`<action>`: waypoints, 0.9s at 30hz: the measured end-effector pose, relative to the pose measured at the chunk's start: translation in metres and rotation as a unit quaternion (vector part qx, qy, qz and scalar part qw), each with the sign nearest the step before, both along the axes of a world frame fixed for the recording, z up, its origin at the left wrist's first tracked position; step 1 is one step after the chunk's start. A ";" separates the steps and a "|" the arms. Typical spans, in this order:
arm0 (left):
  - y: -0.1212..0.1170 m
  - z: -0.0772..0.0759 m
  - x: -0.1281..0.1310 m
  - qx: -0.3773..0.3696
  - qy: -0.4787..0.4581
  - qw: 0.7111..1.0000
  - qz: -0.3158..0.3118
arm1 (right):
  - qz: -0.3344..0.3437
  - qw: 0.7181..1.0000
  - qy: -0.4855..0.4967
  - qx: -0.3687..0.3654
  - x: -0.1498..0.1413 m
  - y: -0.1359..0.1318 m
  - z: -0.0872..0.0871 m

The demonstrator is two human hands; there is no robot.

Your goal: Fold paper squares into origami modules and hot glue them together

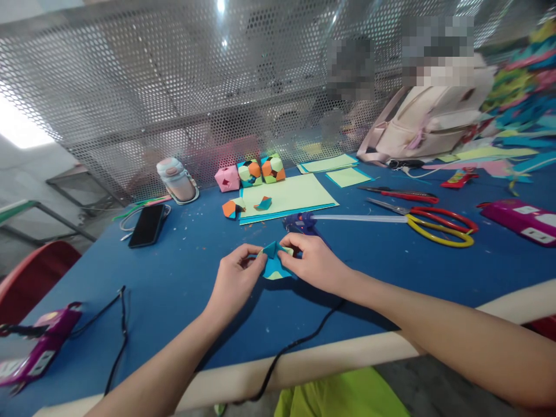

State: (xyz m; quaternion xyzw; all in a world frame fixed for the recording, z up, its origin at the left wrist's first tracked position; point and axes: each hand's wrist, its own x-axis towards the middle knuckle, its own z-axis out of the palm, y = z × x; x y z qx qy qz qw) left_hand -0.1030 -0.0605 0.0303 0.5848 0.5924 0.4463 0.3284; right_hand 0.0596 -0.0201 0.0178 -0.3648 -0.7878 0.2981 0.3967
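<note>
A small folded piece of blue and light-green paper [276, 267] is held up between my hands above the table. My left hand [243, 269] pinches its left edge with thumb and fingers. On the opposite edge, my right hand [313, 262] grips it the same way. Just beyond my right hand lies a dark blue glue gun [299, 220] with a long clear glue stick [365, 218] in it. Two small folded paper pieces, one orange and black [230, 209] and one blue and orange [263, 203], lie farther back.
Green and blue paper sheets [295, 194] lie behind, beside several folded paper cubes [249, 172]. Scissors [434, 226] and a purple power strip [521, 220] are at right. A phone [147, 226] and a bottle [176, 179] stand left. A black cord [299, 343] crosses the front edge.
</note>
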 end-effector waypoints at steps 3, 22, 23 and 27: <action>0.002 -0.003 0.000 -0.021 -0.019 0.999 -0.030 | 0.020 0.997 -0.021 0.067 0.000 0.000 -0.003; 0.004 -0.012 0.002 -0.051 -0.101 0.993 -0.039 | 0.020 0.996 -0.034 0.076 0.001 0.001 0.006; 0.006 -0.015 0.000 -0.054 -0.110 0.992 -0.030 | 0.018 0.996 -0.046 0.074 0.005 0.001 0.012; 0.012 -0.023 -0.005 -0.072 -0.169 0.983 -0.015 | 0.034 0.980 -0.197 0.020 0.040 0.007 0.032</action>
